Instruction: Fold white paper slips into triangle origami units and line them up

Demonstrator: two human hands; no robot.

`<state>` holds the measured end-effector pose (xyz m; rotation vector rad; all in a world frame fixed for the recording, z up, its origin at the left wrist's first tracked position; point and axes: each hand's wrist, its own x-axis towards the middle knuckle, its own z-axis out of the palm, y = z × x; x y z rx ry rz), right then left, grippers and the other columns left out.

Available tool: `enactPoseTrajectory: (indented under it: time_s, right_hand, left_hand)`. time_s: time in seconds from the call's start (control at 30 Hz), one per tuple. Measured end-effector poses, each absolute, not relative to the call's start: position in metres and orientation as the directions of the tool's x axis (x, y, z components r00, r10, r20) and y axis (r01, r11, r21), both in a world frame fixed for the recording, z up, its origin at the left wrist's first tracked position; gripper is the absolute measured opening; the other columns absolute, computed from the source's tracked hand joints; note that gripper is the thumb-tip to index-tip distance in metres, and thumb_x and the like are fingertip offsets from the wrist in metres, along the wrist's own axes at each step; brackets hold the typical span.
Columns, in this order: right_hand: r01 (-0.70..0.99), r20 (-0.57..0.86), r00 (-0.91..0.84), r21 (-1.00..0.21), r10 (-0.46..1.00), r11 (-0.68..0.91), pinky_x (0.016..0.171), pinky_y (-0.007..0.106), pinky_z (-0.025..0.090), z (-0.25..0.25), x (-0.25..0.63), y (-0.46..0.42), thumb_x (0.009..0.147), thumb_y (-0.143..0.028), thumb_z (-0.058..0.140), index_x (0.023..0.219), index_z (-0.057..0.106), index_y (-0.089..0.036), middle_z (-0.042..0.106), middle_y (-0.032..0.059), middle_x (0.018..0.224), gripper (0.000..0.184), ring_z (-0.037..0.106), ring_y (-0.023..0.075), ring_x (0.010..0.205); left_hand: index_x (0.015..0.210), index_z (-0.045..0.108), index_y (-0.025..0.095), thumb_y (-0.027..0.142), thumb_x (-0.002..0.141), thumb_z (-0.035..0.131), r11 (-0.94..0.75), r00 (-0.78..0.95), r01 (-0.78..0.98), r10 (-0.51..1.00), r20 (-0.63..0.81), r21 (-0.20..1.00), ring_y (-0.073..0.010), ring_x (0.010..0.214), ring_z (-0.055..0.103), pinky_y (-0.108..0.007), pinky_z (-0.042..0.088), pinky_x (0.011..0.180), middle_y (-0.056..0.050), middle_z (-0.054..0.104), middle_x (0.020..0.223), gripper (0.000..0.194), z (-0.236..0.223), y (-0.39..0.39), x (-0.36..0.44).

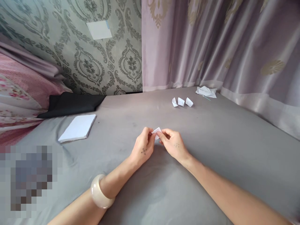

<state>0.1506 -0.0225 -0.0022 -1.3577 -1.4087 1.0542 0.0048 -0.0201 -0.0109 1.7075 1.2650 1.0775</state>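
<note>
Between my two hands is a small folded piece of white paper (157, 130), its pointed top edge showing above the fingers. My left hand (143, 146) pinches it from the left, fingers curled. On the other side, my right hand (172, 142) grips it with the thumb pressed across its face. The lower part of the paper is hidden by the fingers. Further off, to the right, stand three small folded white paper pieces (181, 102) in a row.
A stack of white paper sheets (78, 128) lies at left, near a black cloth (72, 103). At the back right is a pile of white paper (206, 91) with a thin greenish strip (207, 98) beside it. Grey sheet (234, 140) covers the surface; curtains (199, 43) hang behind.
</note>
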Motion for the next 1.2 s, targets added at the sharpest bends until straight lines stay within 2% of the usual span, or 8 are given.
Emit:
enactPoseTrajectory:
  time_s: [0.17, 0.33, 0.5, 0.7, 0.8, 0.87, 1.03, 1.2]
  right_hand:
    - [0.179, 0.002, -0.050, -0.984, 0.999, 0.011, 0.064, 0.027, 0.052, -0.003, 0.154, -0.023, 0.082, -0.047, 0.058, 0.091, 0.070, -0.017, 0.070, 0.0042, 0.076, 0.034, 0.065, 0.0161, 0.066]
    - [0.159, -0.034, -0.024, -0.987, 0.999, -0.030, 0.062, 0.028, 0.052, -0.004, 0.156, -0.018, 0.081, -0.050, 0.058, 0.086, 0.068, -0.017, 0.070, 0.0049, 0.079, 0.035, 0.063, 0.0151, 0.063]
    - [0.108, -0.135, -0.011, -0.985, 0.991, -0.133, 0.048, 0.023, 0.044, -0.005, 0.154, -0.009, 0.079, -0.045, 0.061, 0.074, 0.067, -0.016, 0.064, 0.0015, 0.063, 0.030, 0.054, 0.0109, 0.051]
    - [-0.065, -0.373, -0.089, -0.923, 0.924, -0.379, 0.036, 0.017, 0.032, -0.004, 0.161, -0.007, 0.076, -0.042, 0.067, 0.065, 0.064, -0.014, 0.060, 0.0028, 0.061, 0.030, 0.045, 0.0060, 0.045]
    - [-0.014, -0.442, -0.185, -0.892, 0.878, -0.452, 0.035, 0.018, 0.033, -0.003, 0.166, -0.006, 0.079, -0.042, 0.064, 0.069, 0.065, -0.014, 0.062, 0.0045, 0.062, 0.030, 0.046, 0.0069, 0.045]
    - [0.132, -0.380, -0.158, -0.923, 0.911, -0.362, 0.037, 0.020, 0.034, -0.003, 0.170, -0.007, 0.083, -0.046, 0.058, 0.071, 0.065, -0.015, 0.064, 0.0059, 0.062, 0.035, 0.049, 0.0091, 0.045]
    - [0.457, 0.161, -0.027, -0.875, 0.987, 0.156, 0.058, 0.027, 0.047, -0.005, 0.175, -0.012, 0.084, -0.044, 0.056, 0.090, 0.071, -0.021, 0.070, 0.0039, 0.081, 0.028, 0.058, 0.0139, 0.061]
    - [0.438, 0.255, -0.164, -0.847, 0.953, 0.302, 0.064, 0.027, 0.049, -0.010, 0.166, -0.016, 0.084, -0.037, 0.057, 0.098, 0.070, -0.024, 0.069, 0.0037, 0.099, 0.023, 0.059, 0.0126, 0.063]
  left_hand:
    - [0.092, 0.052, 0.016, 0.043, 0.088, 0.053, -0.068, 0.253, 0.095, 0.966, 0.042, 0.993, -0.0092, 0.061, 0.046, -0.021, 0.037, 0.056, 0.002, 0.053, 0.071, 0.027, -0.012, -0.015, 0.004]
    - [0.086, 0.051, 0.017, 0.039, 0.088, 0.055, -0.155, 0.271, 0.146, 0.956, 0.111, 0.977, -0.0078, 0.059, 0.042, -0.020, 0.033, 0.055, 0.004, 0.048, 0.067, 0.022, -0.011, -0.018, 0.007]
    - [0.112, 0.047, 0.021, 0.036, 0.091, 0.048, -0.126, 0.269, 0.137, 0.959, 0.085, 0.983, -0.0098, 0.057, 0.048, -0.021, 0.040, 0.055, 0.004, 0.052, 0.066, 0.026, -0.009, -0.019, 0.003]
    - [0.105, 0.064, 0.023, 0.018, 0.083, 0.052, -0.509, 0.359, 0.373, 0.850, 0.385, 0.776, -0.0194, 0.101, 0.057, -0.028, 0.048, 0.080, -0.008, 0.058, 0.112, 0.026, -0.003, -0.020, -0.005]
    - [0.098, 0.067, 0.023, 0.016, 0.085, 0.049, -0.553, 0.423, 0.361, 0.815, 0.396, 0.751, -0.0168, 0.094, 0.060, -0.027, 0.048, 0.081, -0.007, 0.063, 0.106, 0.022, -0.004, -0.018, -0.005]
    - [0.092, 0.068, 0.022, 0.020, 0.087, 0.050, -0.505, 0.386, 0.401, 0.850, 0.359, 0.764, -0.0155, 0.084, 0.060, -0.025, 0.048, 0.072, -0.006, 0.066, 0.094, 0.018, -0.006, -0.016, -0.005]
    - [0.086, 0.070, 0.024, 0.034, 0.082, 0.060, -0.324, 0.215, 0.451, 0.944, 0.251, 0.831, -0.0149, 0.068, 0.055, -0.025, 0.044, 0.063, -0.003, 0.066, 0.080, 0.014, -0.009, -0.010, -0.009]
    - [0.085, 0.070, 0.023, 0.035, 0.081, 0.060, -0.274, 0.229, 0.447, 0.955, 0.187, 0.852, -0.0147, 0.067, 0.056, -0.025, 0.044, 0.062, -0.002, 0.066, 0.078, 0.016, -0.011, -0.009, -0.008]
